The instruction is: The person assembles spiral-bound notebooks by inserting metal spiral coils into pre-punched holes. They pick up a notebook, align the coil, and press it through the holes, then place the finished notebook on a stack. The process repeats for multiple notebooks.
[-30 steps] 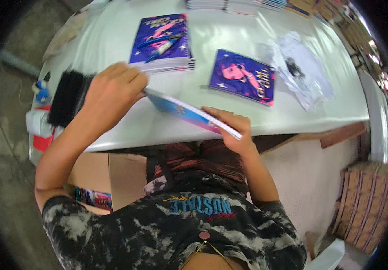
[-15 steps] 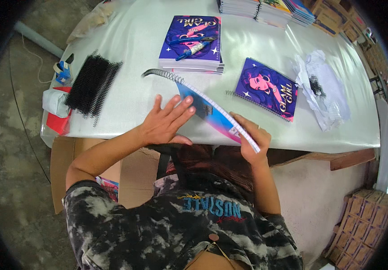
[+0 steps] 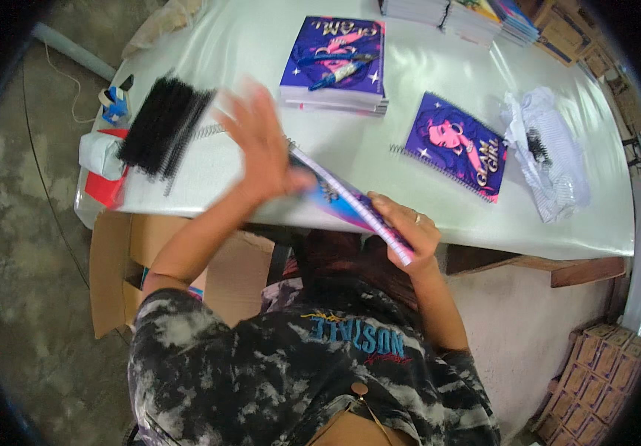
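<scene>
My right hand [image 3: 413,234] grips a notebook [image 3: 351,199] by its near end, tilted so its punched edge faces up. Its cover shows blue and pink. A dark spiral binding coil [image 3: 209,131] sticks out to the left past the notebook's far end, partly hidden behind my left hand [image 3: 257,149]. That hand is raised at the far end, blurred by motion, with its fingers apart and nothing visibly held. Whether it touches the coil I cannot tell.
On the white table [image 3: 253,215] lie a pile of black coils [image 3: 164,126], a notebook stack [image 3: 328,63] topped with pens [image 3: 339,68], a purple spiral notebook [image 3: 458,145] and crumpled white wrapping [image 3: 547,160]. A tape dispenser [image 3: 114,106] sits at left; an open cardboard box [image 3: 238,271] stands below.
My left hand has swung up and away to the left from the notebook's cover. The notebook has turned slightly and the coil now points toward the coil pile. The whole view has shifted slightly.
</scene>
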`<state>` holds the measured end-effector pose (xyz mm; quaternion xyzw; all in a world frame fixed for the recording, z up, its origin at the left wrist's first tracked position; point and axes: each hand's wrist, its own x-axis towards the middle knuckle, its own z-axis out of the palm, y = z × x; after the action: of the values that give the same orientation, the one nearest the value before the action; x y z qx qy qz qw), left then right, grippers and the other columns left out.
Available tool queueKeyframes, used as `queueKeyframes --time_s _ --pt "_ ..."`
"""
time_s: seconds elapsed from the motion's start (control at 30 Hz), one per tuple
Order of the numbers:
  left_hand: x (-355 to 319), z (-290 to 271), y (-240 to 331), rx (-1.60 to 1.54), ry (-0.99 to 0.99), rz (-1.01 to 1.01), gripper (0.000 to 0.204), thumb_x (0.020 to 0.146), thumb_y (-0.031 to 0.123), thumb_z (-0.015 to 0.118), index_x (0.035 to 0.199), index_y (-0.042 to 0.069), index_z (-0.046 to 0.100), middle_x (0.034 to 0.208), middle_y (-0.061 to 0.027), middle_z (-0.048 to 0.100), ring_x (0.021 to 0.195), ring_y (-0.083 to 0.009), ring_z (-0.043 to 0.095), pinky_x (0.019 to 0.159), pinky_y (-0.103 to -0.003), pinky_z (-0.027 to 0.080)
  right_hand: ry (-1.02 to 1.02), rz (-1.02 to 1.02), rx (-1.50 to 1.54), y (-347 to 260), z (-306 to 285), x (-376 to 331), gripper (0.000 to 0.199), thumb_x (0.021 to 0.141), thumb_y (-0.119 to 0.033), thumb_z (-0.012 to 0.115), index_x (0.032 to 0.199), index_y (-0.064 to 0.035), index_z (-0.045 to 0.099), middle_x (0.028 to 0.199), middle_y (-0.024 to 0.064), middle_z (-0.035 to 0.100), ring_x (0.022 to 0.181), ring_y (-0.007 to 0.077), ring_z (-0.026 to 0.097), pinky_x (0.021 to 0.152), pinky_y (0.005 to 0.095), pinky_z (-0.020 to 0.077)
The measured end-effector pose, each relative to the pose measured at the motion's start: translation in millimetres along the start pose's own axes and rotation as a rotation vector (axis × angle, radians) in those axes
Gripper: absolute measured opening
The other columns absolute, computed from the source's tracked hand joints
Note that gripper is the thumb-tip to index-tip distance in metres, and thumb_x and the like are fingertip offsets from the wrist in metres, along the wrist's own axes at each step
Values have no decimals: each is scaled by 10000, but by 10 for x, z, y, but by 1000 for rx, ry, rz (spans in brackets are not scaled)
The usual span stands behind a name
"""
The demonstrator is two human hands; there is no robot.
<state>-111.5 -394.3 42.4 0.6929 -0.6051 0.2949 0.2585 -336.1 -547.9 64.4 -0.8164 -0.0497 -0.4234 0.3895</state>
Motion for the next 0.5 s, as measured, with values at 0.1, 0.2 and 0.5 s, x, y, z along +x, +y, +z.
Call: queueKeyframes --time_s 0.1,0.2,0.5 --pt "-335 34 313 -94 1 206 1096 703 783 389 1352 -85 225 1394 -286 240 1314 -448 130 1014 -636 41 25 -44 -30 150 -107 31 291 751 -81 650 991 80 610 929 208 649 849 304 660 741 338 528" --pt "-321 16 297 -104 183 185 1150 673 817 366 1350 -99 206 1381 -330 215 1284 -519 93 981 -671 11 -17 -96 82 25 -171 176 286 758 -85 648 996 70 612 951 204 645 857 291 659 729 339 530" --pt "-206 -41 299 -197 3 42 1148 651 787 472 1349 -87 211 1344 -330 270 1240 -564 148 978 -659 40 -49 -145 110 17 -188 256 302 759 -114 660 991 73 607 936 220 643 841 319 658 726 350 531"
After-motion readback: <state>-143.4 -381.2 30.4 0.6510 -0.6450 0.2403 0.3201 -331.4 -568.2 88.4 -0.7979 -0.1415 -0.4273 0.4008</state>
